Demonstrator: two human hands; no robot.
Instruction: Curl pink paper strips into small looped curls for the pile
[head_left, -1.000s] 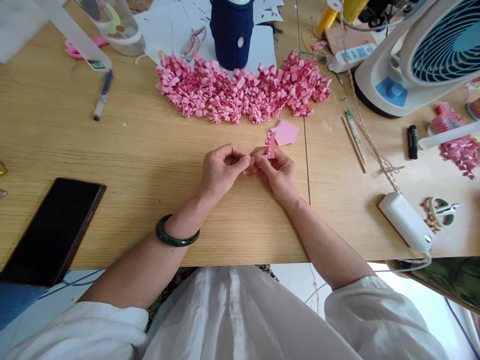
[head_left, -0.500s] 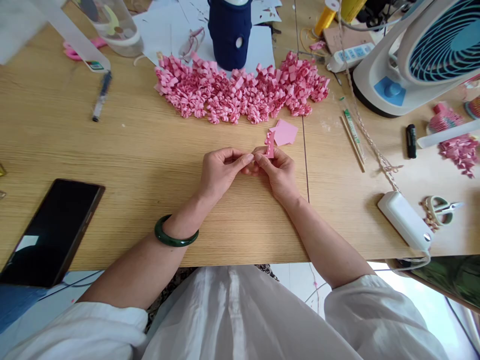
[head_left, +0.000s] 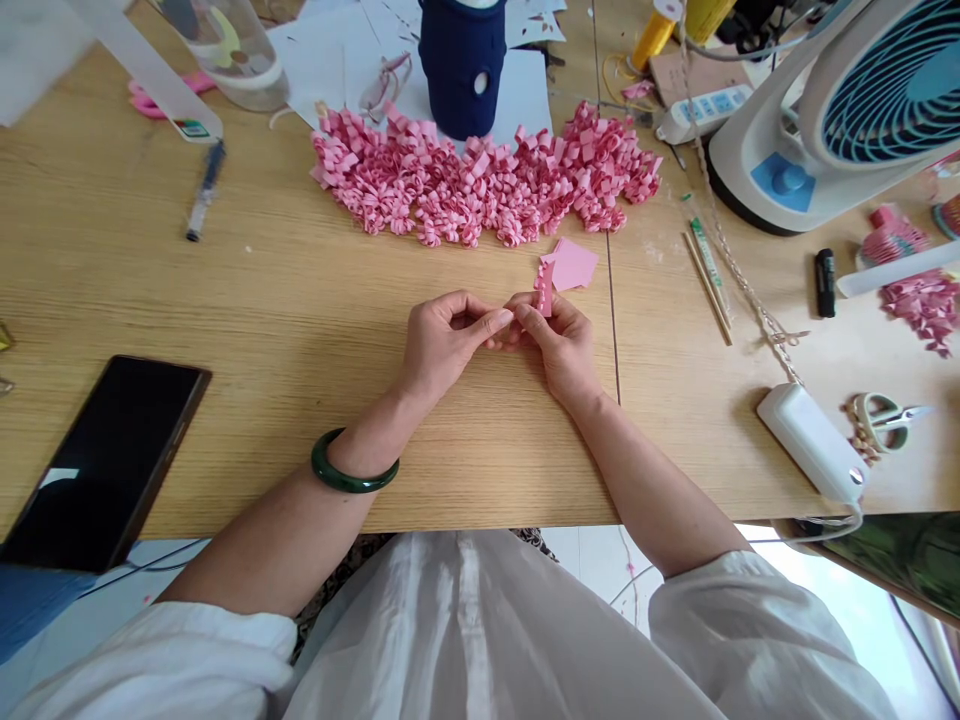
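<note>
A pink paper strip (head_left: 546,288) with a fringed, curled left edge rises from the fingers of my right hand (head_left: 559,335), which is closed on it. My left hand (head_left: 450,335) is pinched, its thumb and fingertip meeting the right fingertips at the strip's lower end. What lies between the fingertips is mostly hidden. Just behind the strip lie flat pink paper pieces (head_left: 574,264). Beyond them spreads a long heap of curled pink paper flowers (head_left: 480,180). A dark green bangle (head_left: 354,478) circles my left wrist.
A dark blue tumbler (head_left: 461,75) stands behind the heap. To the left are a phone (head_left: 105,460) and a pen (head_left: 205,190). On the right are a fan (head_left: 780,150), wooden sticks (head_left: 709,290), a black marker (head_left: 825,283), a white power bank (head_left: 812,440) and small scissors (head_left: 892,418).
Both hands stay together in nearly the same place. The fringed strip has turned slightly between the fingers, its curled edge now reaching lower toward the right thumb.
</note>
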